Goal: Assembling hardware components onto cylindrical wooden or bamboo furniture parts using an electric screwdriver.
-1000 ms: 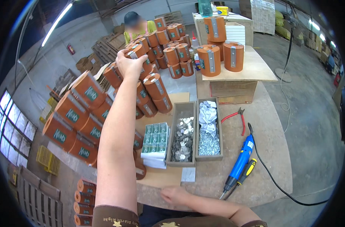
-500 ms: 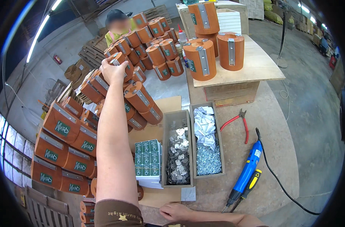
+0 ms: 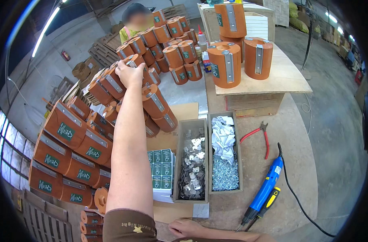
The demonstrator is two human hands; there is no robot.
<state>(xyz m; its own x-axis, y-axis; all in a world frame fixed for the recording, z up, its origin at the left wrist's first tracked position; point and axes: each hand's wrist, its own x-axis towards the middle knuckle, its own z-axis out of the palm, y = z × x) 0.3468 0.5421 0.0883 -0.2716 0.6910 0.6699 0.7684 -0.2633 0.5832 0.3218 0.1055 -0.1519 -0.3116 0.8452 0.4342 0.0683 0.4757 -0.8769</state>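
Note:
My left hand [image 3: 130,74] reaches far across the table, its fingers wrapped round the upper end of an orange-brown cylinder [image 3: 134,60] among the stacked ones. That cylinder looks much like its neighbours, which carry grey metal strips and green labels. Just below my left hand, two more cylinders [image 3: 155,101] lean end to end. At the table's near edge, my right hand [image 3: 184,228] rests with its fingers curled in, and no object shows in it. A pile of green-and-white label sheets [image 3: 161,169] lies between my left forearm and a grey bin of metal plates [image 3: 208,161].
Another bin [image 3: 240,177] holds screws and crumpled white pieces. Red-handled pliers [image 3: 267,141], a blue electric screwdriver [image 3: 264,187] and a yellow-black hand screwdriver [image 3: 269,201] lie to the right. Cylinders [image 3: 224,66] stand on a raised board. A person [image 3: 136,20] is behind the far stack.
The view has shifted slightly, so most of the table appears farther right. My left hand stays on the cylinder among the stack. My right hand remains at the near edge.

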